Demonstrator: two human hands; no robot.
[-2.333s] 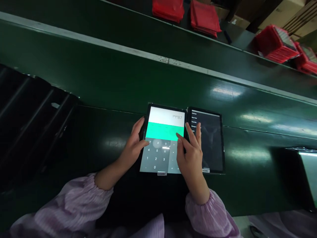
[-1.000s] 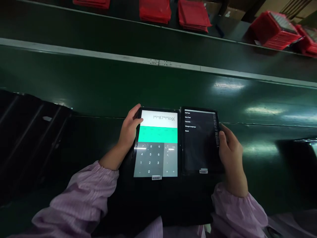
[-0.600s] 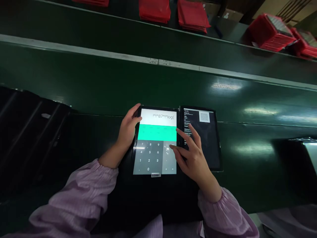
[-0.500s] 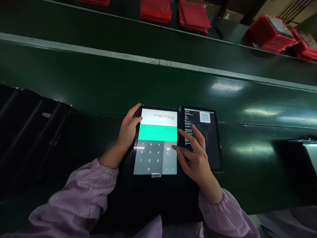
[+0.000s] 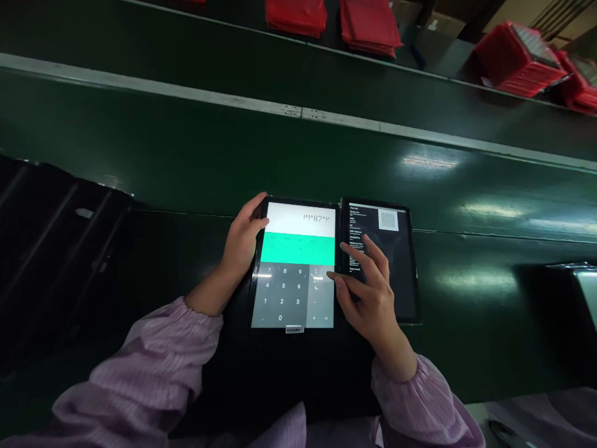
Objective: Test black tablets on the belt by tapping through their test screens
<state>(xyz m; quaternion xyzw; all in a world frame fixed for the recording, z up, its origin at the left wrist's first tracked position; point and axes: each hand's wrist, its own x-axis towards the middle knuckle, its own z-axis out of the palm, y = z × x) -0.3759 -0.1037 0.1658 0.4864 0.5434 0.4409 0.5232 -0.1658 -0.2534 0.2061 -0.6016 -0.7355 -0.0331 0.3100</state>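
A tablet [image 5: 293,292] showing a calculator lies in front of me, with a white display, a green band and grey number keys. My left hand [image 5: 243,242] grips its upper left edge, thumb on the front. My right hand [image 5: 368,289] has its fingers apart, the index fingertip at the right column of keys. It holds nothing. Beneath its other fingers is a second tablet [image 5: 398,267] with a dark screen, white text and a square code, close beside the first. A small barcode label [image 5: 295,329] sits at the first tablet's bottom edge.
Red packets [image 5: 296,15] and a second red pile [image 5: 368,28] lie across the green bench [image 5: 209,149]. A stack of red-wrapped tablets [image 5: 517,62] is at the back right. Dark stacked items [image 5: 56,249] stand at left; another lit device [image 5: 585,286] is at the right edge.
The calculator's top line is shorter: the "log(" at its end is gone. My right index fingertip has shifted very slightly; my left hand keeps its hold. The view has moved a little.
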